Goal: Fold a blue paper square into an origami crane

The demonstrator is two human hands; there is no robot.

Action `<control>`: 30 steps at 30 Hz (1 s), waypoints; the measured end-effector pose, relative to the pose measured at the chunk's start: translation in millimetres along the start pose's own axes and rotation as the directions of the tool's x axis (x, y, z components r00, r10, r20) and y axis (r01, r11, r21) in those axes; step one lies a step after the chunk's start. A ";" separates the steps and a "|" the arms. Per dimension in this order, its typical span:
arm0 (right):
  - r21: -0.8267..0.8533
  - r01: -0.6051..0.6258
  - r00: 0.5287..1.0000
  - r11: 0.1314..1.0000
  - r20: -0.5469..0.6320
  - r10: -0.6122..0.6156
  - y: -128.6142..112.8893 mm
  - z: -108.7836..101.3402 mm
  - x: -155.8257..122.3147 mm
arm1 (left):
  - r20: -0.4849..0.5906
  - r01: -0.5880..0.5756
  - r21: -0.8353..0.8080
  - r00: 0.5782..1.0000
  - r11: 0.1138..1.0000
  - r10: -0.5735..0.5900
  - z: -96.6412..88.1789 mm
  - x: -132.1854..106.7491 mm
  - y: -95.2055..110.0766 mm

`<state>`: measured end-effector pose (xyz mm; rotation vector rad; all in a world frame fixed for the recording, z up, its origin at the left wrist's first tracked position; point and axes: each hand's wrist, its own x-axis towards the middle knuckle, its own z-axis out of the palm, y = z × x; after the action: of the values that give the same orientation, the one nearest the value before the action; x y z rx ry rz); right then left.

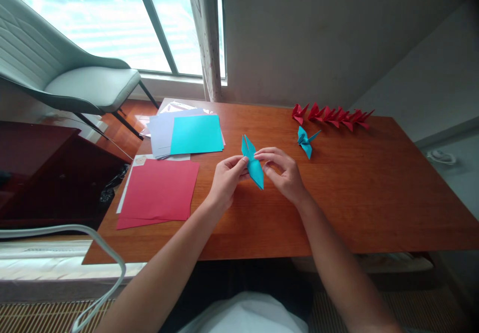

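Note:
A blue folded paper piece (255, 167), long and pointed with a split upper end, is held above the table. My left hand (229, 176) pinches its left side between thumb and fingers. My right hand (282, 171) is at the other side, its fingertips at the paper's upper right edge and its thumb apart from the fingers. Beyond it to the right, a finished blue paper crane (307, 141) rests on the table. Behind that crane stands a row of several red paper cranes (333, 116).
The wooden table (359, 198) carries red paper sheets (159, 191) at the left. Behind these lie blue sheets (197, 134) over pale lavender sheets (160, 136). A grey chair (93, 86) stands by the window, and a white cable (108, 253) loops near the left front corner.

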<state>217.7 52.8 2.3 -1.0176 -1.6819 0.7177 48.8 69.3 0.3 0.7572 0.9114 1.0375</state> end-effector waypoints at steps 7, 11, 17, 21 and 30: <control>0.024 -0.076 0.994 0.997 -0.071 0.077 3.4 3.4 -0.1 | 0.006 0.025 0.006 1.000 1.000 -0.025 0.2 -0.7 -0.5; 0.014 -0.112 0.984 0.994 -0.136 0.113 5.7 3.7 0.3 | 0.013 0.001 0.023 1.000 1.000 -0.001 0.7 -1.0 -0.6; 0.030 -0.209 0.972 0.977 -0.099 0.211 6.1 3.7 -1.7 | 0.021 -0.056 0.067 0.998 0.996 0.055 2.0 -1.0 -0.9; 0.027 -0.231 0.967 0.973 -0.100 0.233 5.2 3.7 -1.8 | 0.032 -0.097 0.117 0.995 0.988 0.094 4.1 -2.1 0.4; -0.014 -0.265 0.956 0.964 -0.136 0.261 8.5 4.2 -1.6 | 0.034 -0.104 0.136 0.994 0.985 0.100 6.0 -3.4 1.1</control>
<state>216.4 55.4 -6.8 -1.3000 -1.4619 0.7778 53.0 66.0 4.7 0.9394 0.9352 1.0590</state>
